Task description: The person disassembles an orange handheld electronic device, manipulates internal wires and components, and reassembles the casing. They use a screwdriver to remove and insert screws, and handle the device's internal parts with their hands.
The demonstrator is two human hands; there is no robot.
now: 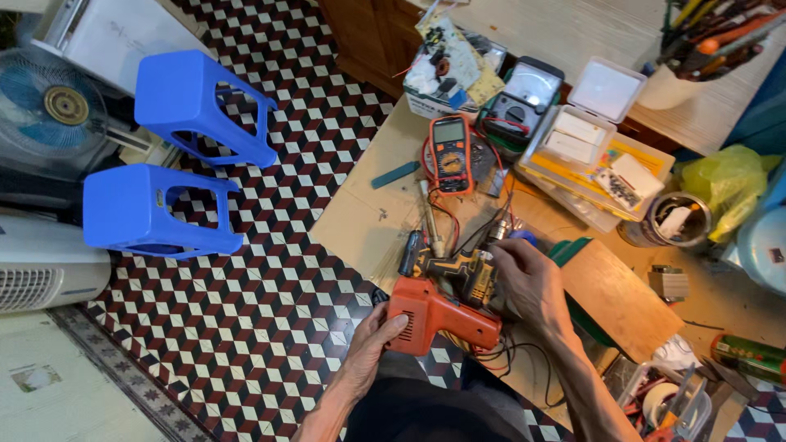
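My left hand (370,344) grips the handle end of an orange pistol-shaped power tool (438,315) held over my lap. My right hand (530,282) rests just past it, fingers curled around a yellow and black cordless drill (458,268) lying on the cardboard-covered table (368,217). Black cables trail from the tools toward my knees. An orange multimeter (450,151) with red leads lies farther out on the table. A soldering iron (431,219) lies between the multimeter and the drill.
An analogue meter (524,102), a box of circuit boards (449,65), clear plastic boxes (602,143), a tin (673,219), a wooden board (622,295) and a tool cup (675,82) crowd the table. Two blue stools (160,209) and a fan (53,106) stand on the checkered floor.
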